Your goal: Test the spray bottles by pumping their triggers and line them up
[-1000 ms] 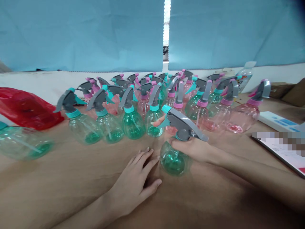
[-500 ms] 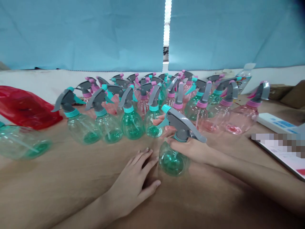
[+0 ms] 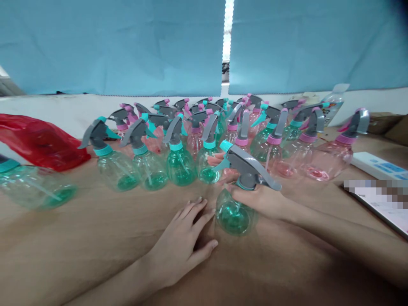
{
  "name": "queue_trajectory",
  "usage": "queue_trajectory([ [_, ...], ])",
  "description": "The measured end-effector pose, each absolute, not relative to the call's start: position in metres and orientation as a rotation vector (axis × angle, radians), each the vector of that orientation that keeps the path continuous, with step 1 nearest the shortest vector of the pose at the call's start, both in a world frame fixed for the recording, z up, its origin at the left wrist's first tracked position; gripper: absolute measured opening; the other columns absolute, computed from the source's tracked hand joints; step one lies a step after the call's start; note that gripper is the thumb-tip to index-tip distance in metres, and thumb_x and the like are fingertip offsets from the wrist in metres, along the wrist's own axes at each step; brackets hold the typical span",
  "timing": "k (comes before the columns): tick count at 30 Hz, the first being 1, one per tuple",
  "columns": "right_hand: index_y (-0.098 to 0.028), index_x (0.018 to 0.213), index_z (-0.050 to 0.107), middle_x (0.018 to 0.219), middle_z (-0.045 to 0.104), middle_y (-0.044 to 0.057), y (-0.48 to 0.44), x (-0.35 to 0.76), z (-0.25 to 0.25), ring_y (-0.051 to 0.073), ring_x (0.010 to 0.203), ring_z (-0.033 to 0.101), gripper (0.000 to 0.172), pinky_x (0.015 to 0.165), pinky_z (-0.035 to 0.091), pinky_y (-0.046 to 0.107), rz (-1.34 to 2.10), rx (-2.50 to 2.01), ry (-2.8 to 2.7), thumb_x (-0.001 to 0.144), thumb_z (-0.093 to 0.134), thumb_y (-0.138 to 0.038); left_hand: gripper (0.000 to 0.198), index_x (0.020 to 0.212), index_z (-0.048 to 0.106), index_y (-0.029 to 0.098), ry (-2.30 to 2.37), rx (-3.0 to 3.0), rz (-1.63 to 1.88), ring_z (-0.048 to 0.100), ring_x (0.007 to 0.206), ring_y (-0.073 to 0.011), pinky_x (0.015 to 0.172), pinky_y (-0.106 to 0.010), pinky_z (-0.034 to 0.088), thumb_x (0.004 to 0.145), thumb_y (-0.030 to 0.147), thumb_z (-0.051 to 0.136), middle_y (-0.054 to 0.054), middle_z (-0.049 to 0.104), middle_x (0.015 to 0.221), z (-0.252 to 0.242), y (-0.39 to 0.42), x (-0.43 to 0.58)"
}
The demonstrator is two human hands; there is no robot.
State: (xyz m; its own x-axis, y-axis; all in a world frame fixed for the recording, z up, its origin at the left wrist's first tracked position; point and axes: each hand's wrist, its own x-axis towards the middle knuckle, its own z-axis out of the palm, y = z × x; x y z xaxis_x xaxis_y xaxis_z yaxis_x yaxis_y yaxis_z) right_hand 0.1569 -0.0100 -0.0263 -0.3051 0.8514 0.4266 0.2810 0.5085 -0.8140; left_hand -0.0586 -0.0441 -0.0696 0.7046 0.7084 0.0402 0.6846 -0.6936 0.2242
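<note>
A green spray bottle with a grey and turquoise trigger head stands upright on the table in front of me. My right hand is wrapped round its neck from the right, with some fingertips showing behind the trigger. Just left of this bottle, my left hand lies flat on the tabletop, fingers spread and holding nothing. Behind both hands, several more spray bottles stand in rows, among them a green one and a pink one.
At the far left lies a red plastic bag, with a tilted green spray bottle in front of it. A white box-like device and a phone-like screen lie at right. A clear bottle stands behind. A blue sheet hangs at the back.
The whole scene has shifted slightly to the right in the view. Both hands and the held spray bottle keep about the same places relative to each other.
</note>
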Motion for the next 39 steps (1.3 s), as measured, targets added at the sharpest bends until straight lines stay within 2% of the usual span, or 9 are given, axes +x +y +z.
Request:
queue_trajectory([
  [3,-0.03,0.127,0.051,0.12,0.065,0.002,-0.01,0.157,-0.026,0.02,0.092,0.068,0.059,0.081,0.058,0.036,0.759,-0.929,-1.832,0.072,0.049,-0.011,0.051,0.136,0.044,0.018,1.13,2.712,0.198,0.036,0.135,-0.0313,0.106,-0.053,0.038,0.093,0.045,0.048,-0.014,0.041,0.146,-0.069,-0.044,-0.058],
  [8,-0.03,0.127,0.052,0.117,0.066,0.002,-0.01,0.157,-0.027,0.022,0.094,0.068,0.056,0.083,0.058,0.037,0.756,-0.949,-1.831,0.073,0.05,-0.013,0.051,0.136,0.044,0.018,1.127,2.705,0.221,0.035,0.135,-0.0312,0.106,-0.053,0.037,0.093,0.045,0.047,-0.013,0.04,0.146,-0.07,-0.045,-0.059],
  [13,-0.03,0.13,0.047,0.125,0.062,0.003,-0.01,0.159,-0.031,0.022,0.096,0.068,0.057,0.084,0.058,0.035,0.825,-0.967,-1.822,0.075,0.05,-0.013,0.053,0.137,0.044,0.018,1.124,2.703,0.218,0.035,0.136,-0.0316,0.107,-0.053,0.037,0.092,0.045,0.048,-0.014,0.039,0.147,-0.071,-0.044,-0.059],
  [18,-0.028,0.131,0.043,0.127,0.06,0.004,-0.01,0.158,-0.03,0.02,0.091,0.069,0.059,0.079,0.059,0.034,0.888,-0.958,-1.792,0.075,0.049,-0.013,0.052,0.136,0.044,0.018,1.126,2.703,0.25,0.036,0.135,-0.0311,0.107,-0.052,0.037,0.091,0.043,0.051,-0.013,0.041,0.146,-0.071,-0.045,-0.058],
  [22,-0.029,0.127,0.046,0.126,0.06,0.003,-0.012,0.157,-0.026,0.018,0.084,0.069,0.06,0.079,0.058,0.034,0.882,-0.922,-1.762,0.07,0.049,-0.009,0.051,0.135,0.046,0.02,1.131,2.699,0.245,0.037,0.134,-0.0312,0.107,-0.052,0.037,0.091,0.044,0.051,-0.012,0.041,0.146,-0.071,-0.045,-0.059],
  [28,-0.029,0.112,0.052,0.11,0.066,0.001,-0.01,0.158,-0.024,0.015,0.069,0.065,0.05,0.071,0.057,0.032,0.891,-0.957,-1.764,0.067,0.048,-0.008,0.051,0.135,0.045,0.019,1.122,2.706,0.25,0.037,0.135,-0.0313,0.107,-0.052,0.036,0.091,0.045,0.051,-0.013,0.041,0.146,-0.07,-0.044,-0.059],
  [35,-0.028,0.096,0.053,0.092,0.066,-0.001,-0.01,0.16,-0.022,0.016,0.066,0.062,0.035,0.058,0.053,0.029,0.827,-0.999,-1.791,0.065,0.049,-0.011,0.052,0.136,0.045,0.018,1.134,2.698,0.225,0.036,0.135,-0.0312,0.108,-0.052,0.036,0.092,0.044,0.05,-0.013,0.04,0.147,-0.068,-0.045,-0.058],
  [39,-0.029,0.091,0.05,0.091,0.065,0.0,-0.014,0.159,-0.018,0.016,0.064,0.061,0.029,0.05,0.05,0.028,0.742,-1.023,-1.821,0.066,0.049,-0.014,0.052,0.137,0.044,0.018,1.128,2.707,0.201,0.033,0.137,-0.0309,0.108,-0.052,0.036,0.093,0.045,0.048,-0.013,0.039,0.148,-0.069,-0.046,-0.059],
])
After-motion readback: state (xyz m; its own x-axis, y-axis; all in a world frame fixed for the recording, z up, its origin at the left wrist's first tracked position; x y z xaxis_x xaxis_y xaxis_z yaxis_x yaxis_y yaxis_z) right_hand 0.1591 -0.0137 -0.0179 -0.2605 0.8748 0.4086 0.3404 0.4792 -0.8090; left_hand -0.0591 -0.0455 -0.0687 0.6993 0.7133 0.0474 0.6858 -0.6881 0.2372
